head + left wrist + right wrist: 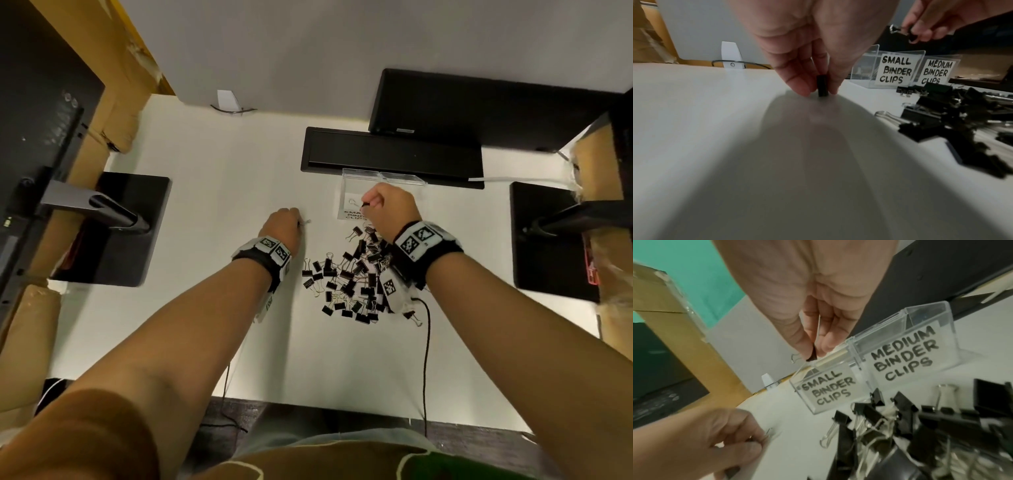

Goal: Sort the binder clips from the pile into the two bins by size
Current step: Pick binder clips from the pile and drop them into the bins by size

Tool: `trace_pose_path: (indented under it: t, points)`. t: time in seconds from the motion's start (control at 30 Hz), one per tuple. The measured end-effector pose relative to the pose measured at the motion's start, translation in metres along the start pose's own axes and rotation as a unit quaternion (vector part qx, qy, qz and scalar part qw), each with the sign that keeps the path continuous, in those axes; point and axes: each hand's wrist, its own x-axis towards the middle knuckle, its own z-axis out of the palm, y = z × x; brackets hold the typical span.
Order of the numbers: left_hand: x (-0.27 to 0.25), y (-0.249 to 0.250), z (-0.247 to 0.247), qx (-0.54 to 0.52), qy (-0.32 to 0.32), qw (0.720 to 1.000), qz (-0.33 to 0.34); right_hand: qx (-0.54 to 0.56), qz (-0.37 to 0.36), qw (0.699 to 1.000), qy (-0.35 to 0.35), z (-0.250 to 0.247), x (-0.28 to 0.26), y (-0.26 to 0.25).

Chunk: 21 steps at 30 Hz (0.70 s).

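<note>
Two clear bins stand side by side: one labelled for small clips (826,391), one for medium clips (906,353). Two hands are in view, and each pinches one binder clip: the left hand (284,228) a clip (822,87), the right hand (390,209) another clip (812,353). The pile (352,277) holds several dozen black clips, too tangled to count exactly. Two black stand bases sit on the bench (219,192).

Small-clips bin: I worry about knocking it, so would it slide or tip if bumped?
The small-clips bin looks like thin clear plastic, nearly empty, so probably light and apt to slide. Standing against the medium bin may steady it.
</note>
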Motion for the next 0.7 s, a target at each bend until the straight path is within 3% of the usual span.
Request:
trace_pose_path:
  t: [0.1,0.2,0.37,0.5,0.7]
  points:
    - [-0.006,0.008,0.000,-0.026,0.006,0.999,0.019,0.021,0.018,1.000,0.011,-0.002,0.009,0.004]
    - [-0.009,0.027,-0.007,-0.083,0.053,0.994,0.047,0.049,0.029,0.998,0.019,-0.003,0.003,0.011]
    - [0.006,0.075,-0.022,-0.150,0.115,0.979,0.079,-0.046,-0.012,0.998,-0.043,0.011,-0.033,0.030]
    - [0.020,0.101,-0.018,-0.121,0.077,0.988,0.065,-0.148,-0.027,0.980,-0.129,0.024,-0.054,0.040]
    - [0.021,0.104,-0.008,-0.089,0.039,0.992,0.082,-0.079,-0.041,0.990,-0.112,0.025,-0.068,0.051]
